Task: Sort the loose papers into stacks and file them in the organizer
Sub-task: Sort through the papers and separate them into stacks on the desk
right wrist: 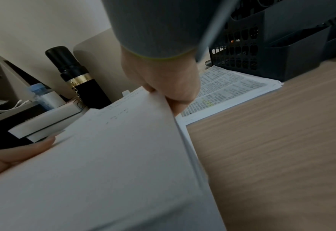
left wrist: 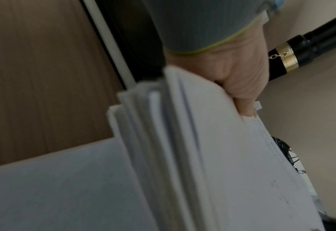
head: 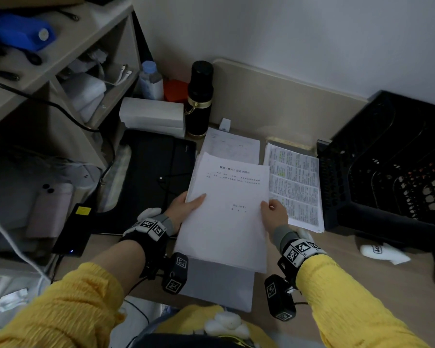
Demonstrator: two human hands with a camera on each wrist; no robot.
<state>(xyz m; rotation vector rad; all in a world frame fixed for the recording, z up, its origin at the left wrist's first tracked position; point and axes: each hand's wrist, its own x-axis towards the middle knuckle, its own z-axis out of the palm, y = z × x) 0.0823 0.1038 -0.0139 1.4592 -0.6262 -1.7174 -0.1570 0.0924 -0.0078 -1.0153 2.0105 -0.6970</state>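
Note:
A thick stack of white papers [head: 226, 212] with a printed title hangs above the desk between both hands. My left hand [head: 186, 205] grips its left edge, thumb on top; the left wrist view shows the sheets' fanned edges [left wrist: 163, 140] under the left hand [left wrist: 240, 78]. My right hand [head: 274, 213] pinches the right edge, seen as the right hand [right wrist: 169, 87] on the stack [right wrist: 107, 164]. A densely printed stack [head: 295, 187] lies flat to the right. More white sheets [head: 232, 145] lie behind. The black mesh organizer [head: 392, 172] stands at the right.
A black flask [head: 200, 99] stands at the back beside a white box [head: 152, 116] and a water bottle [head: 150, 80]. A black folder [head: 156, 172] lies left of the papers, below a shelf unit [head: 60, 71]. A grey sheet [head: 219, 285] lies on the wooden desk [head: 362, 272].

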